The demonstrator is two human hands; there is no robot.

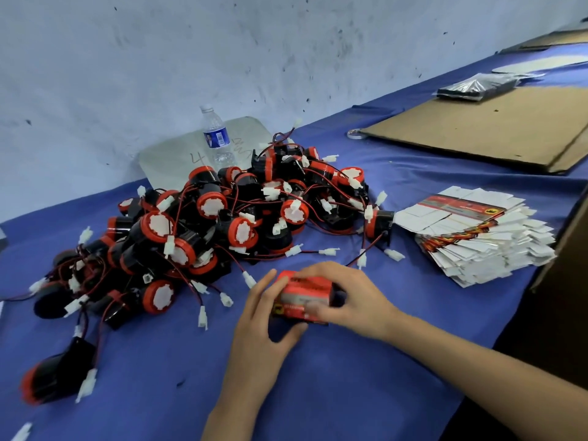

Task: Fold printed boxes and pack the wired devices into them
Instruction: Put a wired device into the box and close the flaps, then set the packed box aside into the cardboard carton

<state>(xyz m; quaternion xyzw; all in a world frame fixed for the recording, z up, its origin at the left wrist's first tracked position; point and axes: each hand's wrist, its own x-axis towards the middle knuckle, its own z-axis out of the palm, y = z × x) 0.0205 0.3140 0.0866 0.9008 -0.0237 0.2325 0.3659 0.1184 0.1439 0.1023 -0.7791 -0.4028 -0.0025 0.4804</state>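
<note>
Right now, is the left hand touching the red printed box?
Touching. Head view: the left hand wraps fingers and thumb around the left end of the red printed box, no gap; the right hand grips its right end.

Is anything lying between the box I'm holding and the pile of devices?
Only stray white connectors, trailing from the pile onto the blue cloth just beyond the box. Nothing else visible.

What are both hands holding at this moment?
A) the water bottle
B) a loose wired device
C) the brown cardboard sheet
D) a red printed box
D: the left hand and the right hand both grip a red printed box, in front of the pile of wired devices.
</note>
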